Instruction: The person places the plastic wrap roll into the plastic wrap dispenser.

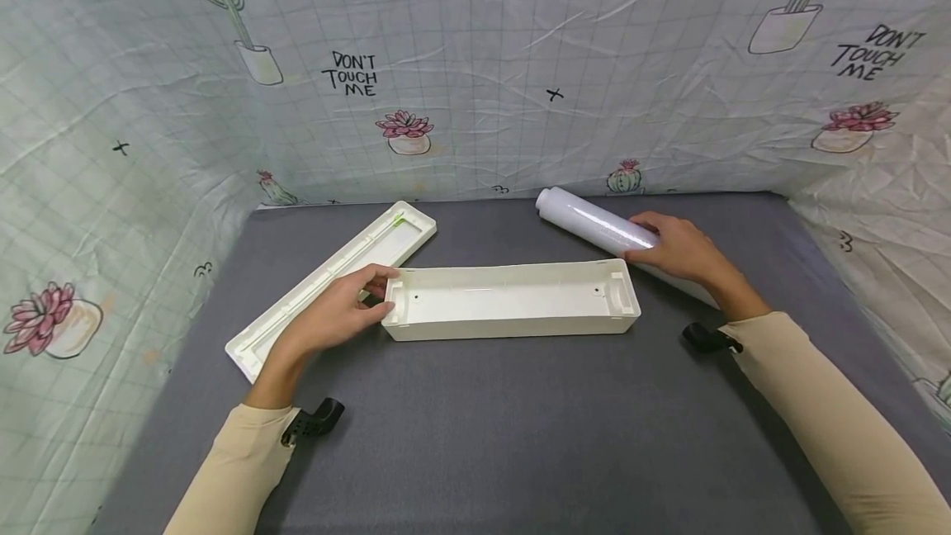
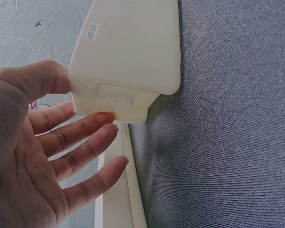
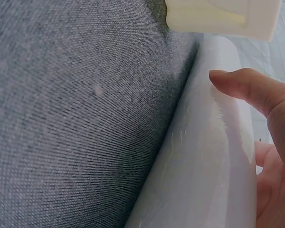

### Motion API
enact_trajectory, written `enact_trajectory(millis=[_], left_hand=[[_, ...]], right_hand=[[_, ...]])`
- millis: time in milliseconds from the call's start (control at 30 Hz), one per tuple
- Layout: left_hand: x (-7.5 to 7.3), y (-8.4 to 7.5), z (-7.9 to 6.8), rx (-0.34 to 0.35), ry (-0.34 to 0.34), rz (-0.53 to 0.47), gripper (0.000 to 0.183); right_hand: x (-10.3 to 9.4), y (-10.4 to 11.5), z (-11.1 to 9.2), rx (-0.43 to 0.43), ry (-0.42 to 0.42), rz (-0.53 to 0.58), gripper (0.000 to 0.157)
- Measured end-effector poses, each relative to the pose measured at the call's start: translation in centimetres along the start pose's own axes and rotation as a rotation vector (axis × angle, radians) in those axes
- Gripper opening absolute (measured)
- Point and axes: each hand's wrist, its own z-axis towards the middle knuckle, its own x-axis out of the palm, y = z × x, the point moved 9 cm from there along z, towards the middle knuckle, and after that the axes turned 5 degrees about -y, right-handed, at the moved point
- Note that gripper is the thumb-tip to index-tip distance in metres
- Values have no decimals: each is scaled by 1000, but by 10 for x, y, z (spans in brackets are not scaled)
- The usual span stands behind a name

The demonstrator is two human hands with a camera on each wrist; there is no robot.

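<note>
Left hand is pinching the long cream plastic box, centre, by its end; right hand is curling round the glossy white film roll, upper right, probably slippery, best held mid-length.

A wrinkled, gridded pale sheet with cactus prints and lettering bounds the gray surface at rear and both sides.

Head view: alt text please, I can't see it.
A person's left hand grips the left end of an open white box on a gray table, while the right hand grasps a shiny white roll slanting behind the box's right end. A long, shallow white piece lies slantwise at left.
</note>
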Motion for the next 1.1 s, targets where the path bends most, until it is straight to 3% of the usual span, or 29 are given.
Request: enact_trajectory(millis=[567,1100], left_hand=[[-1,-3,4,10,12,16,46],[-3,0,1,0,10,18,46]], right_hand=[[-6,2,-2,-22,-20,-6,65],[-31,24,-8,-52,-91,-53,67]])
